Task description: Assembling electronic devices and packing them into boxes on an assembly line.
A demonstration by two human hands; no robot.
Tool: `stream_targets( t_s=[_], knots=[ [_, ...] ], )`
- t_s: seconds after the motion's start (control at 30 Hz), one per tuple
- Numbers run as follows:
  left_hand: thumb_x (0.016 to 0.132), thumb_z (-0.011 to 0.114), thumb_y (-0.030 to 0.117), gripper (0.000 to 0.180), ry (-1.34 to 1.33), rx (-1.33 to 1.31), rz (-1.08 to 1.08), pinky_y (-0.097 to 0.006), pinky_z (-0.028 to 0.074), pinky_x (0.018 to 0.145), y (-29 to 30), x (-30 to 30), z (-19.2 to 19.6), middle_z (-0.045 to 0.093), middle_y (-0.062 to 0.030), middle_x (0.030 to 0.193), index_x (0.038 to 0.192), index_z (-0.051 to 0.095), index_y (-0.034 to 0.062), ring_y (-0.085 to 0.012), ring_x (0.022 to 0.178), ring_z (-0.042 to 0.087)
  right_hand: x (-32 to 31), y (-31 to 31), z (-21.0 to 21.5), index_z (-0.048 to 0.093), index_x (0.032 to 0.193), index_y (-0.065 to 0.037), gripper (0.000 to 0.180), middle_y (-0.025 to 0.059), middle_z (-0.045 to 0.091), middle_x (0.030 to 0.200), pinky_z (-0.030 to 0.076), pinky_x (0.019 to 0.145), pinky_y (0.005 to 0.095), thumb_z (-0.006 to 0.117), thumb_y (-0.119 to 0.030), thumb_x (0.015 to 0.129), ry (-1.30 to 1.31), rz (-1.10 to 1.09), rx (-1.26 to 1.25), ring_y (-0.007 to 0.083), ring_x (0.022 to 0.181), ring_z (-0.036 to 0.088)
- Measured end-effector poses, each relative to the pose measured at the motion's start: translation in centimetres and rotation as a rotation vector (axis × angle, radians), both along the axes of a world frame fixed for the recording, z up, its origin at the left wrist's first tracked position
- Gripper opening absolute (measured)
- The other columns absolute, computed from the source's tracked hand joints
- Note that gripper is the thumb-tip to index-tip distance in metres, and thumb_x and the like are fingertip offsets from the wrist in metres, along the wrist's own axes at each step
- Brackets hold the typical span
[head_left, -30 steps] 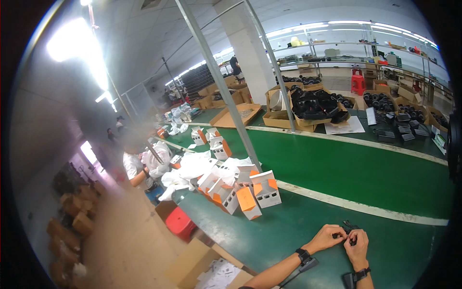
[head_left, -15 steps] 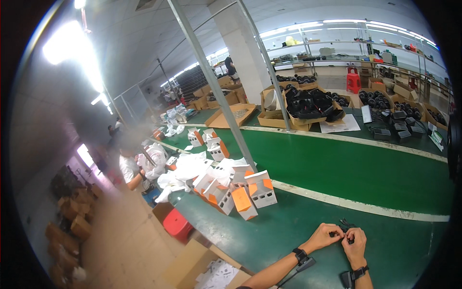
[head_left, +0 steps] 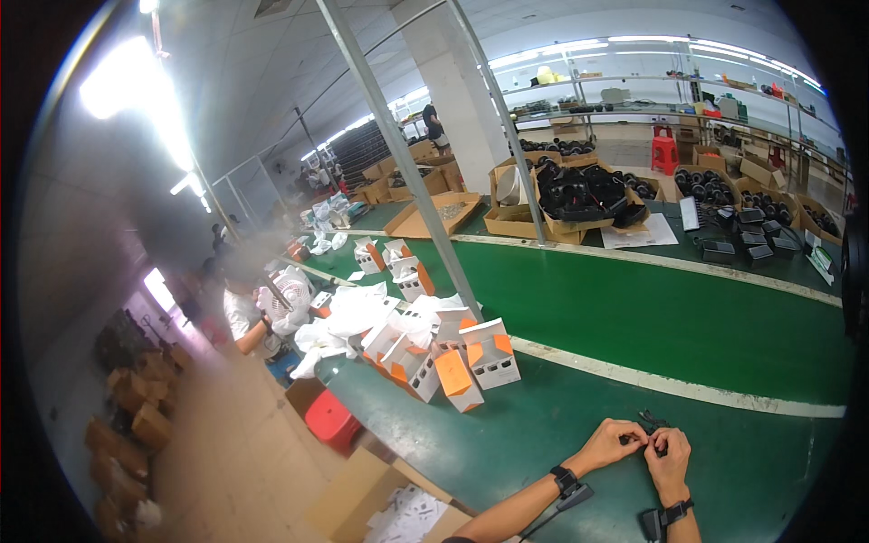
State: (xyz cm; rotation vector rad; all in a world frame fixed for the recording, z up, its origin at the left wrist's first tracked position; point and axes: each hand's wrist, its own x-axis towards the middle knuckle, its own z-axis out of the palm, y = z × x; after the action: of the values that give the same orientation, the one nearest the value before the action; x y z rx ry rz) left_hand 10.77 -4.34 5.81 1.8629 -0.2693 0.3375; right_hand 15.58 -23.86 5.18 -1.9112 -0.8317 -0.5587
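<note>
Just over the green work table point(head_left: 552, 416), both my hands are close together at a small black cable point(head_left: 650, 419). My left hand point(head_left: 612, 445) pinches it with thumb and forefinger. The fingers of my right hand point(head_left: 670, 458) are curled round it from the other side. Part of the cable pokes out beyond the fingertips, and the rest is hidden by my fingers. Dark bands with small black devices sit on both wrists. Farther left on the table stand several open white-and-orange boxes point(head_left: 460, 380), apart from my hands.
A green conveyor belt point(head_left: 615, 294) with pale edges runs behind the table, and a metal post point(head_left: 398, 154) rises beside the boxes. An open carton point(head_left: 362, 493) with papers and a red stool point(head_left: 332, 422) stand at lower left. Beyond the belt are black adapters point(head_left: 751, 237) and filled cartons.
My hands stay at almost the same spot, with only a tiny shift of the fingers. At the far left, a person beside a white fan has leaned slightly.
</note>
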Motion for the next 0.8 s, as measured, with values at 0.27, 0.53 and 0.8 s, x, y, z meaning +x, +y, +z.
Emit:
stream_targets(
  t_s=[0.27,0.53,0.8],
  knots=[
    [0.092,0.079,0.000,0.012,0.014,0.001,-0.008,-0.032,0.059,0.076,-0.12,0.03,0.08,0.081,-0.0104,0.094,0.103,0.081,0.0000,-0.0187,0.084,0.075,0.16,-0.08,-0.11,0.051,0.084,-0.007,0.034,0.0082,0.068,0.083,0.045,0.063,0.0392,0.078,0.012,0.072,0.005,0.014,0.001,0.0254,0.067,0.056],
    [0.092,0.080,0.000,0.010,0.012,-0.030,-0.016,-0.032,0.061,0.079,-0.10,0.00,-0.09,0.081,-0.0106,0.095,0.102,0.081,-0.0016,-0.0182,0.084,0.076,-0.02,-0.03,-0.01,0.050,0.082,-0.007,0.034,0.0091,0.068,0.083,0.045,0.062,0.0394,0.077,0.012,0.071,0.031,0.002,-0.010,0.0254,0.065,0.055],
    [0.092,0.081,0.002,0.009,0.008,-0.015,-0.012,-0.034,0.060,0.077,-0.25,-0.19,0.20,0.082,-0.0112,0.096,0.101,0.081,-0.0007,-0.0200,0.084,0.076,-0.10,-0.03,0.31,0.046,0.081,-0.007,0.036,0.0105,0.065,0.081,0.046,0.063,0.0422,0.076,0.011,0.071,-0.024,0.031,0.018,0.0305,0.068,0.057]
  ],
)
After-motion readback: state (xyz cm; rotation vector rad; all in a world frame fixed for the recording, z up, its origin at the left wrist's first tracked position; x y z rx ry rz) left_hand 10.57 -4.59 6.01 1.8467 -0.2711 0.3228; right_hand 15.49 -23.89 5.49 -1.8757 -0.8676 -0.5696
